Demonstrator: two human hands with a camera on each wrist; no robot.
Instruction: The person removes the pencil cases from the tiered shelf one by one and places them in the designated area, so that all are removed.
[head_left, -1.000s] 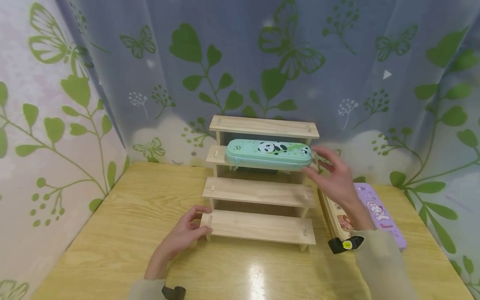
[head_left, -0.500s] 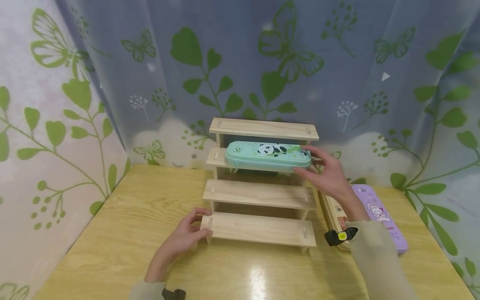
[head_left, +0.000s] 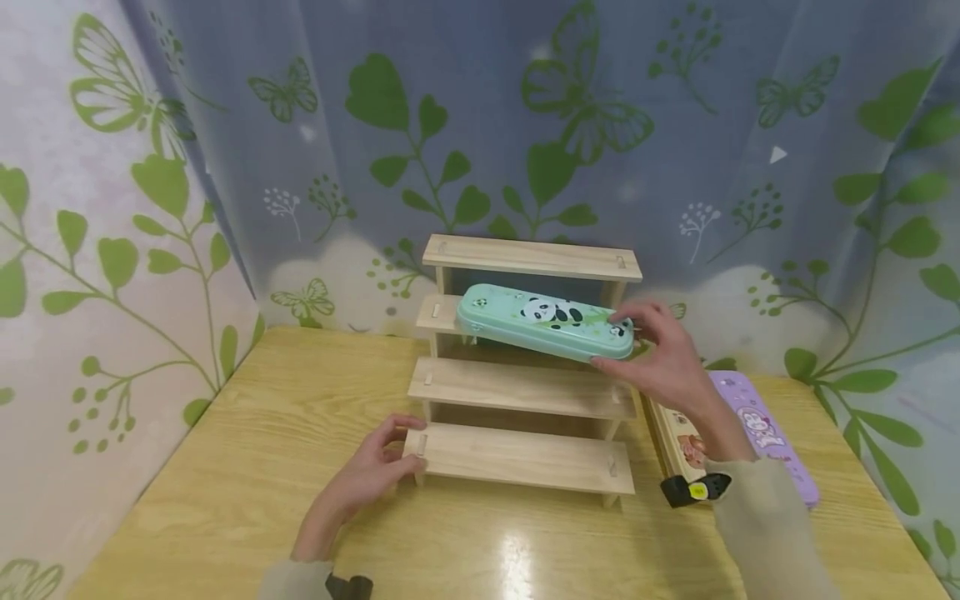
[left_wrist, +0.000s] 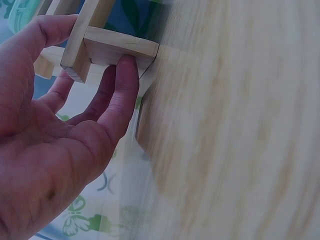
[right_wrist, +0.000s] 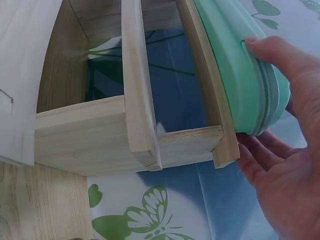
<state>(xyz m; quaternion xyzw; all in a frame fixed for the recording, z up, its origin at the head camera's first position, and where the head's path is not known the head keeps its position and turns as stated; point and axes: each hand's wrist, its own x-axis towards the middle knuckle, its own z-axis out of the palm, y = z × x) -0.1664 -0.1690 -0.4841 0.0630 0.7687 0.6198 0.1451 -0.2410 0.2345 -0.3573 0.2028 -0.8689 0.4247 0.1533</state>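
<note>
A mint-green pencil case (head_left: 525, 321) with a panda print lies slantwise across the second step from the top of a stepped wooden shelf (head_left: 517, 454). Its right end juts forward over the step's front edge. My right hand (head_left: 670, 362) grips that end, thumb on the near side and fingers over the far side. In the right wrist view the zipped end of the case sits between thumb and fingers. At the lower left, my left hand (head_left: 372, 468) holds the left end of the lowest step, its fingers against the wooden end support (left_wrist: 120, 45) in the left wrist view.
To the right of the shelf, a purple case (head_left: 759, 429) with a cartoon print and a cream case (head_left: 686, 442) with a bear print lie on the wooden table (head_left: 247, 467). The right forearm partly covers them. A patterned curtain (head_left: 480, 117) hangs close behind the shelf.
My right hand has taken hold of the pencil case's right end and pulled it forward, so the case has turned from straight to slanted. The left hand stays at the bottom step.
</note>
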